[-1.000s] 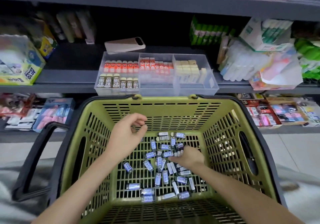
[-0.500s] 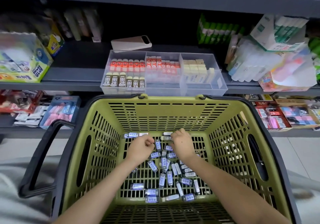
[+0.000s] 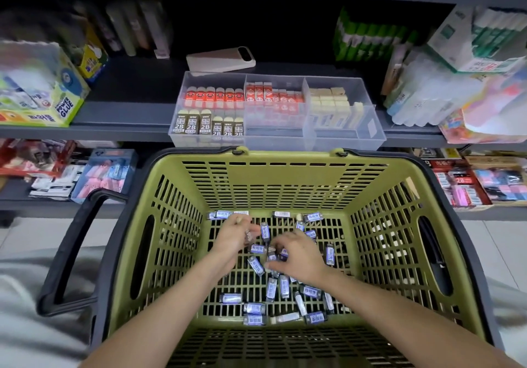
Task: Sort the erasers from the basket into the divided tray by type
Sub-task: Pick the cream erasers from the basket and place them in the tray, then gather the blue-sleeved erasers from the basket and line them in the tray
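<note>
While loose blue-sleeved erasers (image 3: 255, 265) lie scattered over the floor of the green basket (image 3: 285, 185) in the lower centre of the frame, both hands are down among them. The left hand (image 3: 232, 240) is curled and blurred; whether it holds anything I cannot tell. The right hand (image 3: 299, 256) pinches one eraser between thumb and fingertips. Above the basket, on the shelf (image 3: 128, 111), the divided tray (image 3: 273, 138) holds orange, 2B, red and cream erasers
</note>
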Motion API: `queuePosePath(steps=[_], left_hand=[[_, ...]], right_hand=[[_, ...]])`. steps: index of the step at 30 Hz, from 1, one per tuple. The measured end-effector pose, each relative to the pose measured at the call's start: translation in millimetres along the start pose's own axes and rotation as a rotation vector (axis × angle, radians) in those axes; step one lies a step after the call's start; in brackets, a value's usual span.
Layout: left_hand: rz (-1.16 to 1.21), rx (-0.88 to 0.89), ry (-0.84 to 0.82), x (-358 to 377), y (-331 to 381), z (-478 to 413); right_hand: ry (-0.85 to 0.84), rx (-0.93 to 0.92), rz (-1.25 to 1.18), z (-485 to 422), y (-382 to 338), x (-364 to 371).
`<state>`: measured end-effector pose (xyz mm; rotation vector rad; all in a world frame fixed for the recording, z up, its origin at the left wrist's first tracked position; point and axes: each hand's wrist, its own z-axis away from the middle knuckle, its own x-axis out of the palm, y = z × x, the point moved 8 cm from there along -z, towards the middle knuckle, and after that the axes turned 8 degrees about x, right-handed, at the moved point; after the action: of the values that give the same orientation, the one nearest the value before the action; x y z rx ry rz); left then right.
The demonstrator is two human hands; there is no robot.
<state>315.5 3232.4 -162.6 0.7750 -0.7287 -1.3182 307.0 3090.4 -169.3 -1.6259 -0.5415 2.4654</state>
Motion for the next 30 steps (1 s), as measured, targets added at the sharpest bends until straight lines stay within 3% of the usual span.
queuePosePath(steps=[2,5,14,22,25,28,30], left_hand=[[-0.069,-0.015,0.024,-14.5,-0.1,-5.4],[-0.106,-0.093,-0.020,-23.9,-8.2,-8.4],[-0.031,-0.176,-0.060,-33.5,-24.2,-11.3],[-0.181,-0.264,-0.155,-34.5,-51.1,-2.3],[-0.147,-0.263,-0.174,-29.9,-48.9,-1.1],[-0.003,-0.240,-0.288,-9.5,-41.7,4.1],[0.089,-0.237,-0.370,10.2,-36.6,10.0]], right_hand=[[-0.010,-0.148,0.192,2.3,-7.6,10.5],[0.019,-0.232,0.263,-1.5,-18.6,15.3],[-0.117,-0.217,0.348,-11.1,-13.8,13.0],[-0.191,-0.133,0.376,-12.3,-9.4,16.7],[-0.206,0.027,0.100,-7.8,2.0,2.8],[-0.237,0.163,-0.532,-0.2,0.3,-14.0],[-0.276,0.158,-0.798,5.3,-10.6,-20.9]])
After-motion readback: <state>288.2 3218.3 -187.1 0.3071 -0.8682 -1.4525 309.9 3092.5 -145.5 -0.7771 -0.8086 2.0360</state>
